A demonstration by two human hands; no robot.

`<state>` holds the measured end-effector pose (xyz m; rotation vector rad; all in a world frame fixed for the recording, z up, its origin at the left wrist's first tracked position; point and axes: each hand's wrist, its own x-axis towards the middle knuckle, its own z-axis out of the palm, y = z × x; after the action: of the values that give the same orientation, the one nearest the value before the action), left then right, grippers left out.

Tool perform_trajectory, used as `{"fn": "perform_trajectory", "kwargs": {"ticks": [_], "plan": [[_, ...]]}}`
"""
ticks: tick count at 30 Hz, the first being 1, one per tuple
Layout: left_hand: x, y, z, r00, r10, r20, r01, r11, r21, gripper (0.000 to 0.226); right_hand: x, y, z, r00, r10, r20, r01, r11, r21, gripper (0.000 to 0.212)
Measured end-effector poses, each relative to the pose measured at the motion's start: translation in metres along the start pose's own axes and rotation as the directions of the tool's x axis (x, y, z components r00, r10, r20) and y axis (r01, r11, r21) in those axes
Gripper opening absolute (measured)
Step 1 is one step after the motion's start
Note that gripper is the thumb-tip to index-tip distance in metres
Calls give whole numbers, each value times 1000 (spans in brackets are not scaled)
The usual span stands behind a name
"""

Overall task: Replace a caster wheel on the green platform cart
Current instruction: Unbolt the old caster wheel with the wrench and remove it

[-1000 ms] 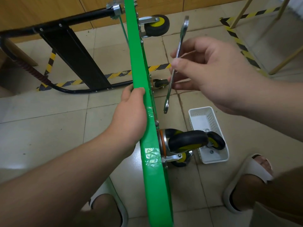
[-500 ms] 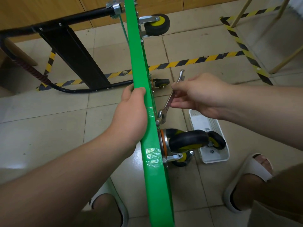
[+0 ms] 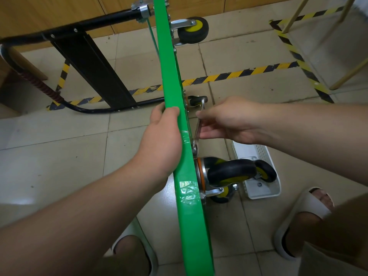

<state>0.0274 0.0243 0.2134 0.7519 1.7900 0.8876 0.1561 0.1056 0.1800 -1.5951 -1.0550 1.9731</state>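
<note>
The green platform cart (image 3: pixel 175 80) stands on its edge, running from the top of the view to the bottom. My left hand (image 3: pixel 162 140) grips its upper edge from the left. My right hand (image 3: pixel 229 120) holds a silver wrench (image 3: pixel 197 132) close against the cart's underside, its lower jaw down at the mounting plate of the near caster wheel (image 3: pixel 231 172), black with a yellow hub. Another caster (image 3: pixel 192 29) sits at the cart's far end. A small wheel (image 3: pixel 196 100) shows behind the wrench's top.
A white plastic basket (image 3: pixel 258 193) lies on the tiled floor right of the near caster, with a loose wheel (image 3: pixel 265 170) and hardware in it. The cart's black folded handle (image 3: pixel 87 62) spreads out to the left. My two sandalled feet flank the cart's near end.
My right hand came down from chest height with the wrench and brought it in against the cart's underside, its jaw now lower, at the near caster's plate. My left hand stayed put.
</note>
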Motion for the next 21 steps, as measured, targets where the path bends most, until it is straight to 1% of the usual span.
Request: {"fn": "perform_trajectory", "kwargs": {"ticks": [6, 10, 13, 16, 18, 21], "plan": [[-1, 1, 0, 1000, 5, 0, -5, 1000, -1, 33, 1, -11, 5, 999, -39, 33, 41, 997, -59, 20], [-3, 1, 0, 1000, 9, 2, -9, 1000, 1, 35, -11, -20, 9, 985, -169, 39, 172, 982, -76, 16], [-3, 2, 0, 1000, 7, -2, -7, 1000, 2, 35, -23, -24, 10, 967, -253, 44, 254, 966, -36, 27], [-2, 2, 0, 1000, 3, 2, -3, 1000, 0, 36, -35, -23, 10, 935, -353, 44, 356, 931, -87, 27], [-2, 1, 0, 1000, 6, 4, -6, 1000, 3, 37, -43, -20, 9, 901, -430, 51, 433, 892, -132, 20], [-1, 0, 0, 1000, 18, 2, -18, 1000, 1, 38, -55, -16, 7, 843, -531, 83, 538, 832, -138, 9]]}}
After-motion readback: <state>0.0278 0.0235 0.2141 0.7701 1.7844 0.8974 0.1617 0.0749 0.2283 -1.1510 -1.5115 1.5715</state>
